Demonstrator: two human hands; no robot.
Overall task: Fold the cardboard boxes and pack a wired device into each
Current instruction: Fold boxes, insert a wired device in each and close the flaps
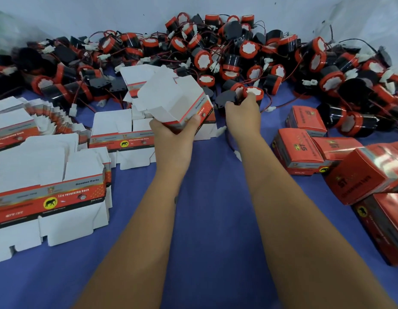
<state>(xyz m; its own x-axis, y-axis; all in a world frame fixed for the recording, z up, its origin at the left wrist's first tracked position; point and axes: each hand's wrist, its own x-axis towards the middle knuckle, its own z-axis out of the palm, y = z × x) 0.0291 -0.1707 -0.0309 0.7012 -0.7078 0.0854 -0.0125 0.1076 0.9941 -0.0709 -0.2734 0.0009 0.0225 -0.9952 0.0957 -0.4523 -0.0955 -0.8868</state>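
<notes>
My left hand (173, 130) grips an opened-up red and white cardboard box (171, 99), its white flaps pointing up and away from me. My right hand (242, 112) reaches to the edge of the pile and holds a black and red wired device (252, 92) with a white centre; its red and black wire trails down beside my wrist. A large heap of the same wired devices (238, 54) stretches across the far side of the blue surface.
Stacks of flat unfolded boxes (48, 175) lie at the left, more (122, 130) behind my left hand. Several closed red boxes (305, 141) sit at the right. A blue cloth (211, 197) covers the surface; a pale wall (104, 12) rises behind the heap.
</notes>
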